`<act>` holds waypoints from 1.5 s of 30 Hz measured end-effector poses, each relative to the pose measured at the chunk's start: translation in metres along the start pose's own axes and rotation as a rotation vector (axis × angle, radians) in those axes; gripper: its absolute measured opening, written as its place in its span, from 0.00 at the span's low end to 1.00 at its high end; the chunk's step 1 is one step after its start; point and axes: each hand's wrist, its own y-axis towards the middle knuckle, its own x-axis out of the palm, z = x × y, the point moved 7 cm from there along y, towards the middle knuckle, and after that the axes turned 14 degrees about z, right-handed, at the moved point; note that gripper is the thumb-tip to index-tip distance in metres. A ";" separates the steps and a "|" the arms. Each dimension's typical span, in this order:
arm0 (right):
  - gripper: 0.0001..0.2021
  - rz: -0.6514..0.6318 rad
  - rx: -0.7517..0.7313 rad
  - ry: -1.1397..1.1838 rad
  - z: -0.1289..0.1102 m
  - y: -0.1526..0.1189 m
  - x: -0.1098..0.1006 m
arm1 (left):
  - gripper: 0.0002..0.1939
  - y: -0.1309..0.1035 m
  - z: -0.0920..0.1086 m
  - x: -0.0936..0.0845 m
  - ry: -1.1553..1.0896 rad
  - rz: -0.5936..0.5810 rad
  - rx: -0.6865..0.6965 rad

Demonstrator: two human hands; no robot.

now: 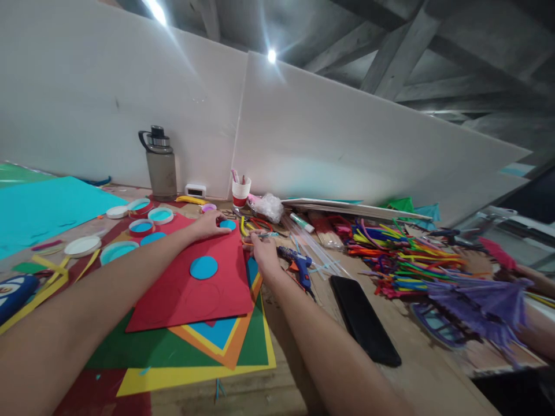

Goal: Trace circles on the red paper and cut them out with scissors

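A red sheet (pixel 229 289) lies on top of a stack of coloured paper, with faint circle outlines near its lower edge. My left hand (pixel 208 225) rests at the sheet's upper part, its fingers spread against a small blue disc (pixel 228 225). Lower on the same sheet sits another blue disc (pixel 203 267), untouched. Beside the sheet's upper right edge, my right hand (pixel 263 248) is closed in a pinch around a thin pen-like thing (pixel 269 234), mostly hidden by the fingers. A blue hot glue gun (pixel 303 268) lies just right of that hand.
Round lids and rings (pixel 119 252) cluster on the left, near a grey bottle (pixel 161 167). A black phone (pixel 364 320) and a pile of pipe cleaners (pixel 403 257) lie on the right. A paper cup (pixel 241 192) stands behind. At far right, another person's arm (pixel 535 283) appears near purple craftwork (pixel 481 306).
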 end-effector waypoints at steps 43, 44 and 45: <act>0.12 0.028 -0.288 -0.048 -0.025 -0.015 -0.008 | 0.22 -0.060 0.074 -0.052 -0.152 -0.162 0.017; 0.12 0.023 -0.296 -0.040 -0.025 -0.015 -0.007 | 0.21 -0.055 0.066 -0.067 -0.133 -0.064 -0.052; 0.12 0.018 -0.307 -0.033 -0.025 -0.015 -0.007 | 0.20 -0.050 0.058 -0.083 -0.107 0.021 -0.104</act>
